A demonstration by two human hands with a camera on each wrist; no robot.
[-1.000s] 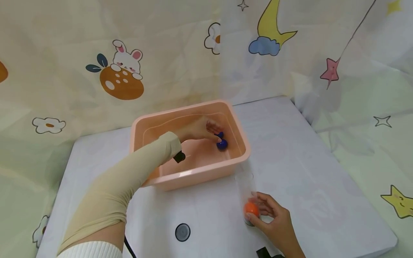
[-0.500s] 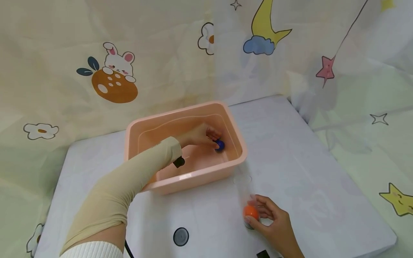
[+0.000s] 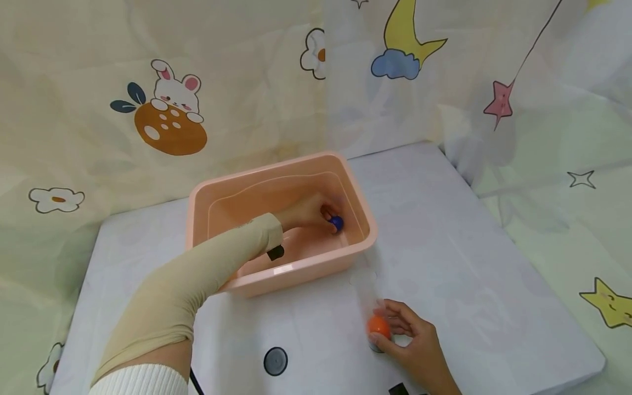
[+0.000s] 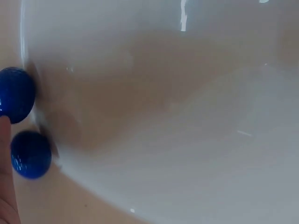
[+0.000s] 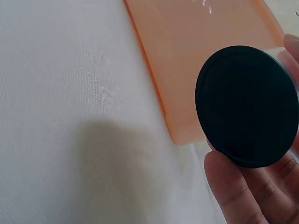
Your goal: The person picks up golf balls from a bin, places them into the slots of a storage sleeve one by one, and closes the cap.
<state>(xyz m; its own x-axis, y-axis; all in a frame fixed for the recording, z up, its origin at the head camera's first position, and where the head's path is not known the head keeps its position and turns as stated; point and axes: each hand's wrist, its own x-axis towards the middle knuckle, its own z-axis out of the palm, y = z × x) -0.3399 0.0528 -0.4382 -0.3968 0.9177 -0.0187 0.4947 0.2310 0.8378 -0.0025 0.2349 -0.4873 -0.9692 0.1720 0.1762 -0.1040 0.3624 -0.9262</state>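
Inside the pink bin [image 3: 301, 277], my left hand [image 3: 316, 211] curls its thumb and fingers about a blue ball [image 3: 337, 223] near the right end. The left wrist view shows a fingertip touching one blue ball [image 4: 16, 94], with a second blue ball [image 4: 31, 154] close beside it against the bin wall. My right hand [image 3: 415, 340] grips a clear tube [image 3: 366, 288] in front of the bin. An orange ball [image 3: 379, 327] sits low in the tube. The tube's dark round end [image 5: 247, 106] faces the right wrist camera, between thumb and fingers.
A dark round lid [image 3: 275, 361] lies on the white-covered table [image 3: 464, 263], left of the tube. A black cable [image 3: 196, 381] runs beside the left sleeve. Cartoon-printed cloth [image 3: 257, 82] hangs behind and at the sides.
My left fingers have curled closer round a blue ball in the bin; two were visible in the head view, now one. The right hand with the tube has shifted slightly left.
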